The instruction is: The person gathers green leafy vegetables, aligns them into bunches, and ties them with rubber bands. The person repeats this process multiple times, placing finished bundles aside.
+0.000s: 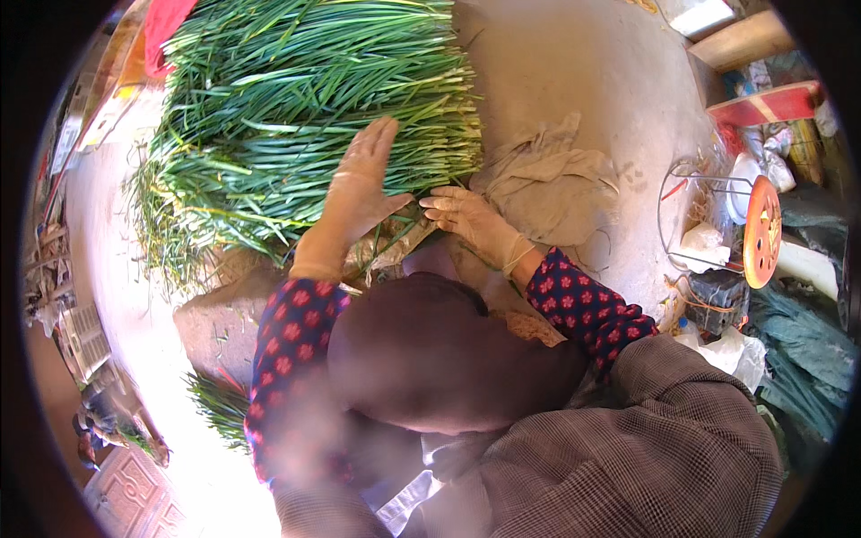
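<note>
In front of me lies a thick pile of long green chives (296,161), their pale cut ends lined up on the right. My left hand (363,165), in a thin pale glove, rests flat on the near stalks with its fingers stretched out and its thumb pointing right. Close to that thumb is my right hand (474,222), also gloved, palm down by the pile's near right edge. Its fingers are slightly spread, with nothing visible in them. Loose leaves (387,245) hang between my wrists. My knee hides part of the floor below.
A crumpled tan cloth (555,181) lies on the floor right of the pile. Further right is a stool with a round orange seat (763,232), tipped over. More chives (222,407) lie at my left side in bright light. A red cloth (165,30) touches the pile's far left.
</note>
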Demonstrator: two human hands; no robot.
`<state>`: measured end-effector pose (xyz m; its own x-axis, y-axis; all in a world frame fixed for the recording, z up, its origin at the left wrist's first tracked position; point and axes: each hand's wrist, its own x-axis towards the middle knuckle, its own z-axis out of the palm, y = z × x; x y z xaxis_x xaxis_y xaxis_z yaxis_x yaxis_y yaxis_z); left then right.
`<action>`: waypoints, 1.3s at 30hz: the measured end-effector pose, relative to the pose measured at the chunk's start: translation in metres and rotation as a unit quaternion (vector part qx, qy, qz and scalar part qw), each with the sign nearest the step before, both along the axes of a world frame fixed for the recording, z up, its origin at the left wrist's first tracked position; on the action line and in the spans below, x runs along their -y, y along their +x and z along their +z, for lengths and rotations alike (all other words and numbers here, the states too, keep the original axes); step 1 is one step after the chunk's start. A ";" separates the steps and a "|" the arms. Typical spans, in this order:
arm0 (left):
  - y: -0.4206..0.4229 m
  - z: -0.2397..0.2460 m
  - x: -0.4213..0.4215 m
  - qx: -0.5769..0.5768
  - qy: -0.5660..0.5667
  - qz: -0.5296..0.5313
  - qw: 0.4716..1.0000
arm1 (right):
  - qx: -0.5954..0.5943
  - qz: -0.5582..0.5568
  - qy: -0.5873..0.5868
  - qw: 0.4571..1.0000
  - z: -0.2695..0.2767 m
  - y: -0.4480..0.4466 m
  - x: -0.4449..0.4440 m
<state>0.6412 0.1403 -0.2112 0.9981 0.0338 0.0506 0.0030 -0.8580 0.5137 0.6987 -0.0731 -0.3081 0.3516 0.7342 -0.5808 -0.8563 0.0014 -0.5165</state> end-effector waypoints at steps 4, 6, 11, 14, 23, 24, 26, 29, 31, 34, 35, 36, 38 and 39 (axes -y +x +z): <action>0.048 -0.038 0.005 -0.039 0.115 -0.046 0.992 | -0.050 -0.100 0.015 0.994 -0.037 0.002 -0.013; 0.050 -0.040 0.007 -0.079 0.152 -0.042 0.984 | -0.082 -0.127 -0.008 0.989 -0.026 0.001 -0.017; 0.048 -0.024 0.013 -0.168 0.205 -0.069 0.962 | -0.078 -0.134 -0.008 0.988 -0.023 0.005 -0.018; 0.040 -0.020 0.015 -0.117 0.226 -0.088 0.963 | -0.062 -0.121 -0.009 0.991 -0.017 0.007 -0.020; 0.041 -0.033 -0.001 -0.041 0.064 0.012 0.997 | 0.159 0.045 -0.055 0.985 0.040 0.045 0.005; 0.040 -0.025 -0.003 -0.023 0.034 0.032 0.999 | 0.184 0.055 -0.091 0.977 0.036 0.053 0.020; 0.041 -0.022 -0.011 -0.016 -0.013 0.070 0.997 | 0.230 0.077 -0.153 0.958 0.022 0.062 0.045; 0.043 -0.014 -0.012 -0.079 -0.071 0.106 0.989 | 0.306 0.088 -0.198 0.927 -0.001 0.057 0.064; 0.043 -0.014 -0.014 -0.067 -0.083 0.094 0.990 | 0.376 0.074 -0.185 0.905 -0.003 0.043 0.058; 0.047 -0.008 -0.016 -0.112 -0.096 0.106 0.983 | 0.236 0.042 -0.108 0.965 0.010 0.033 0.037; 0.049 -0.005 -0.014 -0.123 -0.091 0.103 0.983 | 0.218 0.066 -0.101 0.968 0.019 0.029 0.032; 0.048 -0.005 -0.018 -0.122 -0.108 0.099 0.982 | 0.202 0.090 -0.092 0.971 0.028 0.028 0.025; 0.047 -0.003 -0.023 -0.109 -0.132 0.096 0.981 | 0.189 0.096 -0.034 0.977 0.023 0.021 0.017; 0.050 0.001 -0.024 -0.100 -0.143 0.092 0.980 | 0.218 0.068 -0.019 0.973 0.027 0.021 0.012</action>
<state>0.6909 0.1644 -0.2106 0.9631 0.1982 -0.1823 0.2685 -0.6547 0.7066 0.7195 -0.0850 -0.2808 0.4726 0.7715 -0.4259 -0.5461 -0.1229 -0.8287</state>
